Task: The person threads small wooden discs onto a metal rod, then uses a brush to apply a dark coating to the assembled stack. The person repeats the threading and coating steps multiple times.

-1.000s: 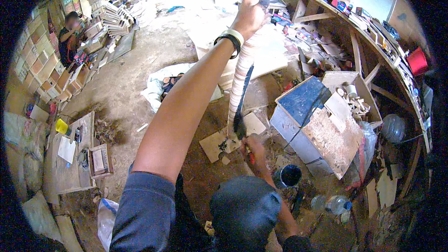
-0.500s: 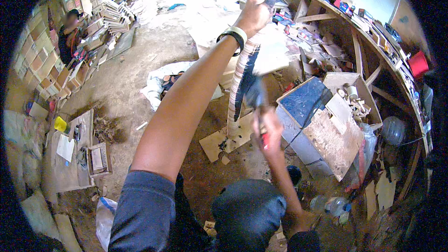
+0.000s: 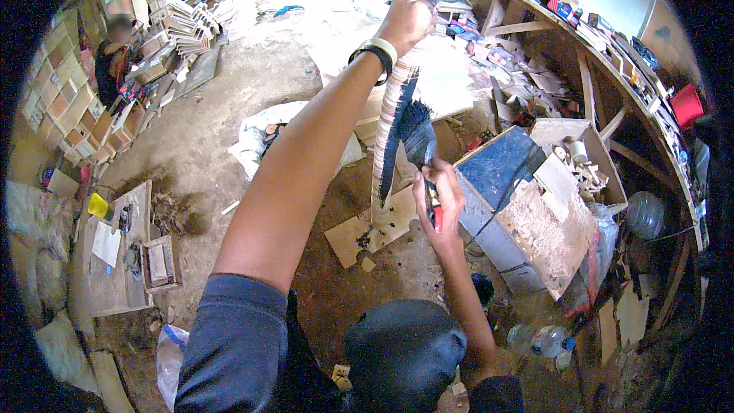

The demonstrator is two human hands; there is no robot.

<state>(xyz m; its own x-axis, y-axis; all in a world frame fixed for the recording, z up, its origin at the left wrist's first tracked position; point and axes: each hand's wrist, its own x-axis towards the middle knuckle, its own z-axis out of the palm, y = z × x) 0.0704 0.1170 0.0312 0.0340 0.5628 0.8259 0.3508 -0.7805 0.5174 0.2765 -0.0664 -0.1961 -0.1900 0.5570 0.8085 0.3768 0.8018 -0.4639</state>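
A tall, slightly curved stack of thin pale wooden layers (image 3: pixel 384 145) stands upright, with black paint down its right side. My left hand (image 3: pixel 407 21) is closed round its top end, arm stretched forward. In my right hand (image 3: pixel 445 203) is a paintbrush (image 3: pixel 419 138) with a red and black handle. Its dark, wide bristles point up and lie close to the stack's black side; whether they touch it I cannot tell. Beneath the stack's lower end lies a paint-spotted wooden board (image 3: pixel 348 237).
A blue-topped box (image 3: pixel 497 164) and a crate of wood scraps (image 3: pixel 585 172) are at right, beside a long workbench (image 3: pixel 612 80). A plastic bottle (image 3: pixel 541 339) lies near my right forearm. A low wooden table (image 3: pixel 126 275) is at left; another person (image 3: pixel 111 61) is far left.
The paintbrush has moved slightly up along the stack, and it is less blurred now. My left hand and the stack's top have shifted a little to the left.
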